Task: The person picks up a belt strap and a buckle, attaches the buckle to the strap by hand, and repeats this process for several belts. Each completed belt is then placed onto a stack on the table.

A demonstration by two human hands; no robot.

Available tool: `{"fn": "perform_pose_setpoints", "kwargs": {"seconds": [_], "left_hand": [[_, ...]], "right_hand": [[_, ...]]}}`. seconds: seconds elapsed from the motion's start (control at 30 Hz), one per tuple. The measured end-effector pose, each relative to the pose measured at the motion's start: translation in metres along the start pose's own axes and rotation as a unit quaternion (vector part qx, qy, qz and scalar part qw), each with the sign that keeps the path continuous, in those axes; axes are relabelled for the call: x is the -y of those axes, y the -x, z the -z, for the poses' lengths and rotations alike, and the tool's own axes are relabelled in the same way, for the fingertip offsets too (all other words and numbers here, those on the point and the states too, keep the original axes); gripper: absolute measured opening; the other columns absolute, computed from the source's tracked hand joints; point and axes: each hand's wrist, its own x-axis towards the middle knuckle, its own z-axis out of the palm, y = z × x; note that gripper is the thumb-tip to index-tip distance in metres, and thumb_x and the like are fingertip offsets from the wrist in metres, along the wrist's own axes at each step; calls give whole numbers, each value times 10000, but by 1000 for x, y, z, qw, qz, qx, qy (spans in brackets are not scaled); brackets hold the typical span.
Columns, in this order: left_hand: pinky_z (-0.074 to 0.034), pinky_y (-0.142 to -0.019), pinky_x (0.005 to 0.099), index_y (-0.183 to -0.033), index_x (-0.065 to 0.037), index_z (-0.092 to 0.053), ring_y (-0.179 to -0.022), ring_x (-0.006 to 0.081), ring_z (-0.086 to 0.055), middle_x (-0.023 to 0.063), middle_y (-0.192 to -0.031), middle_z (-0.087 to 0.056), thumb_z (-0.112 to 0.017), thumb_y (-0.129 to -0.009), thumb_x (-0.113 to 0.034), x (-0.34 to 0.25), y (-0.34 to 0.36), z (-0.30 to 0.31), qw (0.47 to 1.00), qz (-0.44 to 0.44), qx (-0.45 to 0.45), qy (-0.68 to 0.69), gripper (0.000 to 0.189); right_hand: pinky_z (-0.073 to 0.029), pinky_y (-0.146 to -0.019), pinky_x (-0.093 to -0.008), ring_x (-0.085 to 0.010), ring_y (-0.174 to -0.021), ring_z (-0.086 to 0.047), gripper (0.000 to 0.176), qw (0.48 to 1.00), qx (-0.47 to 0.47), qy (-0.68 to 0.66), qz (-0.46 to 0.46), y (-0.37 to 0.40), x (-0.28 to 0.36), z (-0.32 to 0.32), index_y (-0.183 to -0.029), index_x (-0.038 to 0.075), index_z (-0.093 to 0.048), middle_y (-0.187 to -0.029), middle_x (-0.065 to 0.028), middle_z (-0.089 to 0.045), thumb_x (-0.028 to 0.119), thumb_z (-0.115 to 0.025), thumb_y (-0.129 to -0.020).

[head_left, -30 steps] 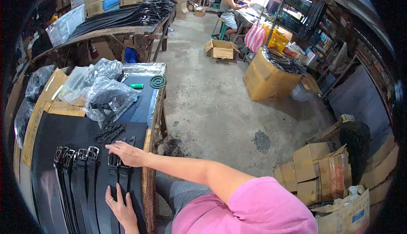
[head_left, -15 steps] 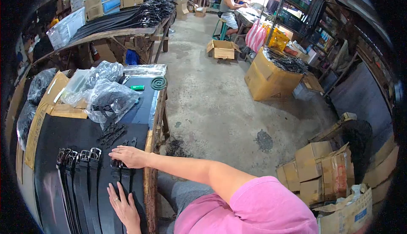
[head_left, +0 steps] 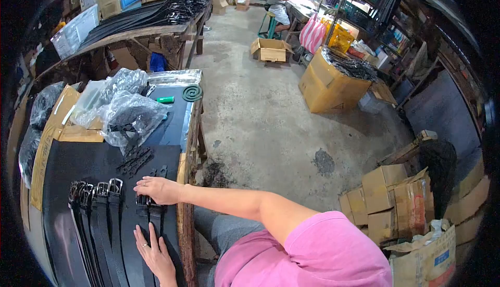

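On the black table mat (head_left: 67, 162) my right hand (head_left: 160, 189) reaches across from the right, its fingers over the buckle end of a black belt (head_left: 155, 215). What its fingertips grip is hidden. Lower down, my left hand (head_left: 156, 254) lies with fingers spread on the straps of the belts beside the table's edge. Several more black belts with metal buckles (head_left: 101, 189) lie side by side to the left. Small black plastic pieces (head_left: 134, 162) are piled above them, near a clear plastic bag (head_left: 130, 118).
A green coil (head_left: 192, 93) and a green object (head_left: 165, 99) lie at the table's far end. More belts (head_left: 177, 6) cover another table behind. Cartons (head_left: 330, 86) stand on the floor at right. A person (head_left: 279, 1) sits at a far table.
The view has shifted slightly. My left hand has barely moved along the straps, and my right hand stays at the buckle.
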Motion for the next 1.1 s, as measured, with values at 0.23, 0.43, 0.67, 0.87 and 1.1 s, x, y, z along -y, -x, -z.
{"fn": "perform_pose_setpoints", "kwargs": {"seconds": [0.23,0.43,0.67,0.87,1.1], "left_hand": [[-251,-1096,453,-1365,-108,-457,-1351,359,-280,161,-1470,-309,-501,-916,-86,-2,12,6,1000,10,6,14,451],[-309,-1054,454,-1333,-118,-504,-1282,407,-371,234,-1403,-386,-498,-948,-228,6,29,28,998,-52,-22,32,400],[-300,-1056,472,-1352,-118,-480,-1302,424,-338,233,-1432,-347,-514,-942,-218,14,57,38,999,-18,8,30,424],[-280,-1062,498,-1351,-121,-483,-1317,434,-312,237,-1446,-322,-523,-936,-230,17,57,39,999,-24,10,40,430],[-238,-1101,439,-1276,-31,-516,-1357,370,-269,195,-1457,-315,-500,-933,-119,12,26,30,996,-2,-21,87,355]], "right_hand": [[-314,-1094,-438,-301,-1231,-476,361,998,53,-33,-31,1,14,3,-1099,-9,-584,-1239,-159,-561,4,-561,-739],[-290,-1102,-452,-324,-1214,-479,422,999,27,-31,-16,12,34,-20,-1110,-21,-541,-1211,-190,-562,4,-576,-690],[-261,-1121,-455,-322,-1245,-453,343,998,39,-39,-22,17,63,-40,-1059,-20,-562,-1233,-187,-548,26,-570,-719],[-163,-1145,-513,-312,-1291,-409,281,996,49,-69,-37,15,66,-29,-1027,23,-568,-1248,-170,-541,5,-539,-748],[-411,-850,-394,-292,-945,-533,181,999,-15,-5,-51,-1,67,7,-864,59,-564,-891,-120,-572,57,-588,-685]]}}
